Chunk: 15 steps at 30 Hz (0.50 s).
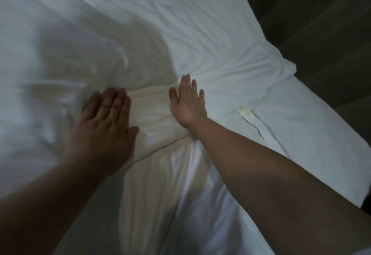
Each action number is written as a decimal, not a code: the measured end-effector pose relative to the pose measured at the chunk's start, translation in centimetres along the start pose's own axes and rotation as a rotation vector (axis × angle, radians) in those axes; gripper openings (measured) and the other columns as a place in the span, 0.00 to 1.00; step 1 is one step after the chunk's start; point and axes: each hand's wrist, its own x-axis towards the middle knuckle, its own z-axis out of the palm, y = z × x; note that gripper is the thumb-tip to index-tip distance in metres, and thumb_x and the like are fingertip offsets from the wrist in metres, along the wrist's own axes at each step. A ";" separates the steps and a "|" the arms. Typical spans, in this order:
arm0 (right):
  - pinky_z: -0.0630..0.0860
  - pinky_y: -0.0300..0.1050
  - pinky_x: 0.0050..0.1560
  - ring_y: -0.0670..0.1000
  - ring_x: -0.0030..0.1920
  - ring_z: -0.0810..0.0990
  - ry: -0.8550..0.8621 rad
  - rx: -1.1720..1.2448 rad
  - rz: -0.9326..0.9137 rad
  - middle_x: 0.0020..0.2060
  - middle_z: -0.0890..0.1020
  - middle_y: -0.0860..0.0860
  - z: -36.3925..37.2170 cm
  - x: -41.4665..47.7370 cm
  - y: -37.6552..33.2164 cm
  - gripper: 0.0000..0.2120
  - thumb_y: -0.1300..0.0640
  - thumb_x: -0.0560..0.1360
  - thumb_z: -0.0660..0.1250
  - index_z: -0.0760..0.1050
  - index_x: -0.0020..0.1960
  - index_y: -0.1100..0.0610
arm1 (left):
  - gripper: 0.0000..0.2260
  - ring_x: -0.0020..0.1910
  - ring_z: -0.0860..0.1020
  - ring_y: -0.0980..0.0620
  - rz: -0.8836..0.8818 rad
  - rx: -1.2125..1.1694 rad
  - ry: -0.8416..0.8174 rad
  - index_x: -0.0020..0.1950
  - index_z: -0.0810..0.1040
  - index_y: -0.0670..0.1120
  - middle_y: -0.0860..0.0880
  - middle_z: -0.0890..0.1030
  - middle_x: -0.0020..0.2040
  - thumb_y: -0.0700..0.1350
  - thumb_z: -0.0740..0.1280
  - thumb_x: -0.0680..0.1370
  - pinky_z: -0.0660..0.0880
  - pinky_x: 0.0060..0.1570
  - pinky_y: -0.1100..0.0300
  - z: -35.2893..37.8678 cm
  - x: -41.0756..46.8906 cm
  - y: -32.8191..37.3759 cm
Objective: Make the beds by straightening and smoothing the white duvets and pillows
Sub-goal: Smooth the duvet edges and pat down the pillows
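Observation:
A white duvet fills most of the view, creased in long folds that run toward the middle. My left hand lies flat on it at centre left, fingers straight and together, slightly blurred. My right hand presses flat on the cloth at centre, fingers spread, where several wrinkles gather into a bunch. Between both hands a cream-toned fold of bedding shows. A small fabric label with yellow marks sits on a seam to the right of my right hand.
The bed's right edge runs diagonally from top centre to the lower right. Beyond it lies a dark floor. The lower middle of the bedding is in shadow.

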 end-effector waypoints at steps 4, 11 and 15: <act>0.37 0.57 0.80 0.49 0.81 0.37 0.022 -0.012 -0.056 0.82 0.40 0.50 1.6 -3.9 -5.4 0.35 0.38 0.83 0.39 0.37 0.82 0.56 | 0.30 0.79 0.60 0.37 -0.026 0.008 0.070 0.77 0.64 0.33 0.34 0.63 0.78 0.54 0.53 0.82 0.54 0.78 0.39 -2.4 -4.7 -3.9; 0.39 0.56 0.80 0.50 0.82 0.40 0.035 -0.017 -0.179 0.83 0.44 0.52 3.0 -9.6 -14.5 0.35 0.38 0.84 0.41 0.42 0.83 0.59 | 0.31 0.80 0.59 0.42 -0.182 0.072 0.049 0.80 0.62 0.38 0.40 0.61 0.80 0.57 0.49 0.82 0.52 0.79 0.44 -6.1 -11.9 -11.8; 0.42 0.57 0.80 0.54 0.82 0.45 0.054 -0.018 -0.304 0.83 0.48 0.55 3.9 -13.9 -20.2 0.42 0.34 0.78 0.37 0.46 0.83 0.60 | 0.31 0.79 0.61 0.42 -0.187 0.102 0.023 0.79 0.63 0.38 0.39 0.62 0.79 0.57 0.48 0.83 0.53 0.78 0.44 -7.5 -15.5 -14.7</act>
